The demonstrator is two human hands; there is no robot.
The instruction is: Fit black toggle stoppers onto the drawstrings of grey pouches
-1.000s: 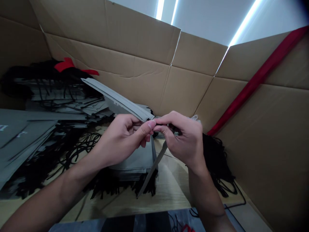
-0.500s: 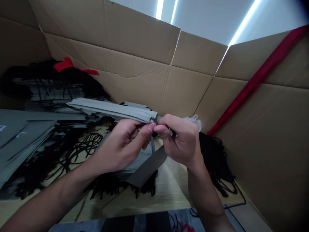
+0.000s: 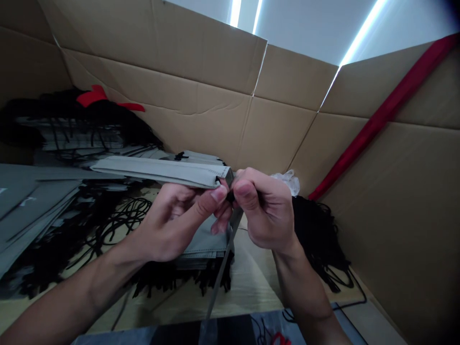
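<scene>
A folded light grey fabric piece [image 3: 161,171] stretches leftward from the middle of the view, its right end pinched by my left hand [image 3: 183,215]. Close beside that end, my right hand [image 3: 268,206] is closed, thumb against curled fingers, around something dark and small at the fabric's corner. A thin grey strip [image 3: 218,282] hangs down below the hands. Under them lies a stack of grey fabric pieces [image 3: 204,242] with black cord ends along its front edge.
Grey pieces with black cords [image 3: 39,201] lie at the left, with another pile [image 3: 82,136] behind. Black cords [image 3: 318,235] and clear plastic [image 3: 289,182] are at the right. Cardboard walls [image 3: 212,115] enclose the table [image 3: 251,292]; a red strap [image 3: 381,120] crosses the right wall.
The fabric's right end has shifted slightly left and its left end has dropped a little. The grey strip has turned from broad and slanted to narrow and steep. My right thumb has moved up.
</scene>
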